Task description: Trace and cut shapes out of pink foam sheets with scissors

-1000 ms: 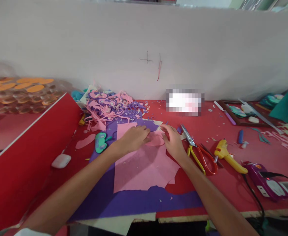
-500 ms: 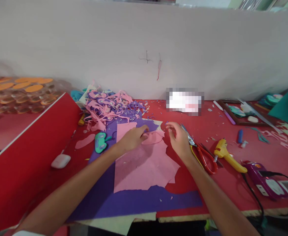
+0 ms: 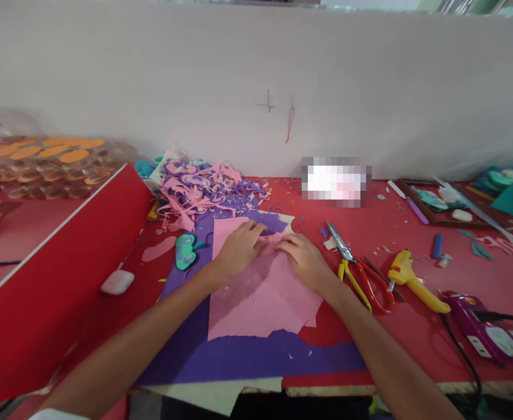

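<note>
My left hand (image 3: 241,248) and my right hand (image 3: 300,258) meet over a pink sheet (image 3: 260,309), fingers bent inward. Between their fingertips is a small pink cut-out piece (image 3: 271,240), partly hidden by the fingers. Both hands appear to grip it, one at each end. Under the ragged-edged pink sheet lies a larger purple sheet (image 3: 247,361). Left of my left hand sits a teal and purple cut-out shape (image 3: 185,252), with a loose pink strip (image 3: 159,249) beside it. Scissors (image 3: 361,280) with red and yellow handles lie open right of my right hand.
A pile of pink and purple scraps (image 3: 195,186) lies against the wall. A red panel (image 3: 72,286) leans at left near a white case (image 3: 117,282). At right are a yellow glue gun (image 3: 416,283), a purple device (image 3: 486,326) with a cable, and a brown-framed tray (image 3: 431,219).
My right hand has moved left and down from beside the scissors to the pink cut-out, which my left hand held before. The view has shifted slightly left.
</note>
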`<state>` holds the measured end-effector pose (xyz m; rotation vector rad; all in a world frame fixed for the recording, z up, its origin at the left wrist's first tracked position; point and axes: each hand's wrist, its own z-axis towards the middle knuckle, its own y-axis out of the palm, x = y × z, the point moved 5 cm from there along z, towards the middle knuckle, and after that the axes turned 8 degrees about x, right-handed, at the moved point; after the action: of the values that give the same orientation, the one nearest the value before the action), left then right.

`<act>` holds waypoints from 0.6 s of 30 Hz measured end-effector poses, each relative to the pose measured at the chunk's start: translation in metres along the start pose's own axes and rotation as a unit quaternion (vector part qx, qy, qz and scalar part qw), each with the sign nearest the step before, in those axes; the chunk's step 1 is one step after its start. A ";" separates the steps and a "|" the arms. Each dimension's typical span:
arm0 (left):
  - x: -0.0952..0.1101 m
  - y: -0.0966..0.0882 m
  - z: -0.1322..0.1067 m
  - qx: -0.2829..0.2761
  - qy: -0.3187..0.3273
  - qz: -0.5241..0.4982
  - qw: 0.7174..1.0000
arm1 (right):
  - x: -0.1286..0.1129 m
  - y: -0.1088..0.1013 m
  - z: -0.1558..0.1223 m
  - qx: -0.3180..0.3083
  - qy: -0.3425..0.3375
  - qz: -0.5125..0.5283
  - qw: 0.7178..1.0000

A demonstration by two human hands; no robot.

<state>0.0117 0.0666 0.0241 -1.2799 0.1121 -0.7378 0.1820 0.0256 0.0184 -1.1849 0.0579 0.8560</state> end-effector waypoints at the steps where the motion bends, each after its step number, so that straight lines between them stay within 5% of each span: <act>1: 0.002 -0.001 -0.002 0.019 0.010 0.020 1.000 | 0.000 0.000 0.000 0.002 0.001 0.001 1.000; 10: 0.025 0.011 -0.017 0.036 0.183 0.090 0.978 | 0.001 0.003 0.001 -0.001 0.002 -0.009 1.000; 18: 0.025 0.011 -0.018 0.042 0.181 0.080 0.979 | 0.003 0.002 0.000 -0.005 0.012 -0.010 1.000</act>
<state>0.0275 0.0391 0.0170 -1.0325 0.4705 -0.8216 0.1825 0.0271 0.0153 -1.2037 0.0597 0.8253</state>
